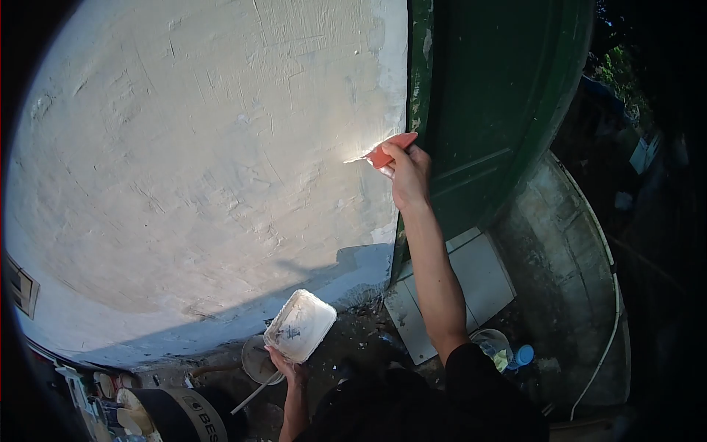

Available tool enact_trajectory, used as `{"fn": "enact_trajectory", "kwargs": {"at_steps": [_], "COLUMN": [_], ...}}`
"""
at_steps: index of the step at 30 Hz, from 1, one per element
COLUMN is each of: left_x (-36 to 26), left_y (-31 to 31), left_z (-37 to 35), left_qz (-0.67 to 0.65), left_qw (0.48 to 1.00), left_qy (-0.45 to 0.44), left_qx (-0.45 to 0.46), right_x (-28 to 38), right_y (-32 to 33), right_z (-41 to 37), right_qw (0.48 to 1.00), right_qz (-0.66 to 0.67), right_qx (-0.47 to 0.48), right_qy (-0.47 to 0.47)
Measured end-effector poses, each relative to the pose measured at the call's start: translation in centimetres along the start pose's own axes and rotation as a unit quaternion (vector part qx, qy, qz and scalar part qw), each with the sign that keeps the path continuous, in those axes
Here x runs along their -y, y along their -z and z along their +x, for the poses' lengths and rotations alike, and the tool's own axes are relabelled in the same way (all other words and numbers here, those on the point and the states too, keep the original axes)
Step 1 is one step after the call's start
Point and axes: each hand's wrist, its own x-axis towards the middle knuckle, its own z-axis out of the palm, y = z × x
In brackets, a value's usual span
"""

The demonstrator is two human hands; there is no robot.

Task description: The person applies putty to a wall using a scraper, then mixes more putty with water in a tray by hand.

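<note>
A red putty spreader (392,149) is gripped in my right hand (409,175), its edge up against the rough, off-white wall (221,132) close to the green door frame. Whitish paste shows along the spreader's edge and on my fingers. Lower down, my left hand (289,366) is closed on the near edge of a white rectangular plastic tub (309,317). The tub is tilted so that its inside faces me, with paste smeared on its rim and a greyish patch at its bottom. Most of my left fingers are hidden behind the tub.
A green door (479,96) stands right of the wall, above pale tiles (479,280). Beside my left hand is a bucket (258,359) with a stick. A black drum (173,412) sits at lower left, a blue cup (522,356) at lower right. A thin pipe (610,324) runs along the right.
</note>
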Motion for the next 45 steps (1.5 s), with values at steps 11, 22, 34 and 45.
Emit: {"fn": "enact_trajectory", "kwargs": {"at_steps": [11, 22, 34, 45], "left_x": [2.7, 3.0, 0.3, 0.3], "left_y": [3.2, 4.5, 2.9, 3.0], "left_z": [0.4, -0.1, -0.9, -0.9], "left_qz": [-0.075, -0.05, -0.13, -0.097], "left_qw": [0.996, 0.997, 0.988, 0.993], "left_qy": [0.053, 0.042, 0.037, 0.045], "left_qx": [-0.012, -0.028, -0.071, -0.055], "right_x": [6.9, -11.3, -15.4, -17.6], "right_y": [-1.1, 5.5, 10.4, 2.5], "right_z": [-0.9, -4.8, -11.7, -7.6], "right_qw": [0.93, 0.476, 0.769, 0.999], "right_qz": [-0.258, -0.731, -0.569, -0.018], "right_qx": [0.004, 0.222, 0.187, -0.039], "right_qy": [0.263, 0.436, 0.226, 0.023]}}
